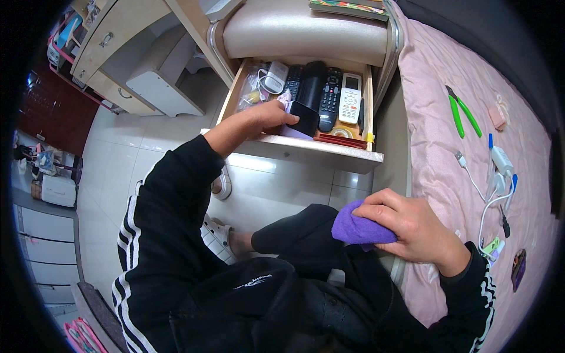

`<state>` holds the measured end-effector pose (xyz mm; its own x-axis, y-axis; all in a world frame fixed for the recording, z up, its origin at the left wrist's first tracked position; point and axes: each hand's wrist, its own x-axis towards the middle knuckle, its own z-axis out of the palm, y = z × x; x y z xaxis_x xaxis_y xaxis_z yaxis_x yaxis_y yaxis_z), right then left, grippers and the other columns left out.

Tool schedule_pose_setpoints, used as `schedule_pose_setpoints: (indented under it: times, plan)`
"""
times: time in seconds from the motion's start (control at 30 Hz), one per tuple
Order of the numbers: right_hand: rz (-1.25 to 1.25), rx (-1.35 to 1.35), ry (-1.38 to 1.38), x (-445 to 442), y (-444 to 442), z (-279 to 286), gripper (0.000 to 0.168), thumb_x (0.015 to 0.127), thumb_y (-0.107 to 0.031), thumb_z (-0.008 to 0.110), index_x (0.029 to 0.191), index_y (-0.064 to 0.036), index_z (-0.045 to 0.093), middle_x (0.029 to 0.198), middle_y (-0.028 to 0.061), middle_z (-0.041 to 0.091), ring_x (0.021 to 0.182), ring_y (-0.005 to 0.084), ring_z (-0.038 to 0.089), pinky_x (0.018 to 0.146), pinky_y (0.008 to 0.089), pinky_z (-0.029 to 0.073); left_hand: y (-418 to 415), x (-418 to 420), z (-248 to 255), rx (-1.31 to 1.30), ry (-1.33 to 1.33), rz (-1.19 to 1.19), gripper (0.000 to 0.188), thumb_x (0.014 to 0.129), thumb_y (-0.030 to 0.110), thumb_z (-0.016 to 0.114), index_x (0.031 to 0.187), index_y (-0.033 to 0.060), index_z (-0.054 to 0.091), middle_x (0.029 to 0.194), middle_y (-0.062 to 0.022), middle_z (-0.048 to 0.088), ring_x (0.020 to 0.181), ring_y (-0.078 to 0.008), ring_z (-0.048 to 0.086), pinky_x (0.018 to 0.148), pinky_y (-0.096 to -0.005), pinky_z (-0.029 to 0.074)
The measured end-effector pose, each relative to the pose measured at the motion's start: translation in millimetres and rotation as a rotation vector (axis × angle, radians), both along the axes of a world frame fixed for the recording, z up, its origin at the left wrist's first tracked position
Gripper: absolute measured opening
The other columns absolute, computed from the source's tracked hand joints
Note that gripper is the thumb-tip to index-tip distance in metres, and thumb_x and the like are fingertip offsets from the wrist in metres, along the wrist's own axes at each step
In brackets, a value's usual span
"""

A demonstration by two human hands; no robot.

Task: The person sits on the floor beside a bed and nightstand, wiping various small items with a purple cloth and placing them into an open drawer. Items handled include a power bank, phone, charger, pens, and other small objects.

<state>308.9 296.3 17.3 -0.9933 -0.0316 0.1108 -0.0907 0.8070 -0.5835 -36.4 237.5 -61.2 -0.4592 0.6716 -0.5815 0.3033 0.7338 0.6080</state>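
Note:
My left hand (276, 115) is inside the open nightstand drawer (309, 154), its thumb on the edge of a black rectangular item (303, 119); the fingers are partly hidden behind it. Right of that item lie a black remote control (330, 99), a white air-conditioner remote (350, 98), a roll of tape (342, 132) and dark red flat items (340, 140). Farther back are a black cylindrical object (313, 84), another black remote (293, 79) and a white adapter with a cable (274, 78). My right hand (397, 223) grips a folded purple cloth (359, 225) above my leg, beside the bed.
On the pink bedsheet (432, 163) at the right lie green-handled pliers (462, 112), a white USB cable (472, 176), a white adapter (502, 159) and small items. A desk (119, 26) stands at the upper left, and books (348, 9) rest on the nightstand.

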Motion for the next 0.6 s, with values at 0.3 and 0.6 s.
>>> schedule_pose_setpoints:
  times: [0.3, 0.6]
  plan:
    - [-0.015, 0.002, 0.003, -0.1, -1.7, -2.9, 0.054, 0.063, -0.015, 0.078, 0.113, -0.011, 0.058, 0.105, 0.0091, 0.058, 0.087, 0.0271, 0.064, 0.07, 0.0343, 0.052, 3.4, -13.3, 19.3, -0.205, 0.217, -0.308, 0.043, 0.094, 0.039, 0.053, 0.1, -0.0028, 0.062, 0.081, -0.0134, 0.067, 0.071, -0.0194, 0.067, 0.067, -0.0299, 0.055]
    - [0.018, 0.019, -0.036, -0.6, 0.0, 3.5, 0.057, 0.064, -0.011, 0.076, 0.117, -0.01, 0.054, 0.109, 0.0094, 0.056, 0.091, 0.0282, 0.062, 0.071, 0.0354, 0.052, 9.6, -19.6, 47.9, -0.003, 0.743, -0.413, 0.03, 0.085, 0.028, 0.066, 0.105, 0.0048, 0.064, 0.103, -0.0162, 0.066, 0.092, -0.028, 0.065, 0.082, -0.0372, 0.052]
